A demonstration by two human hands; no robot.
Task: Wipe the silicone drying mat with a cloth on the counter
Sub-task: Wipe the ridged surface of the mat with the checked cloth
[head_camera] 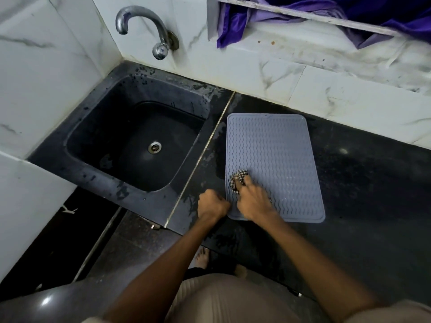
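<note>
Right hand presses checked cloth onto grey mat; left hand pinches its edge.

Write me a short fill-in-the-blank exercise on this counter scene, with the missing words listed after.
1. The right hand presses a checked ____ on the mat.
2. The left hand grips the mat's ____ edge.
3. Left of the mat, sunk in the counter, lies a black ____.
4. The tap on the wall is made of ____.

Missing words: cloth; left; sink; metal
</note>
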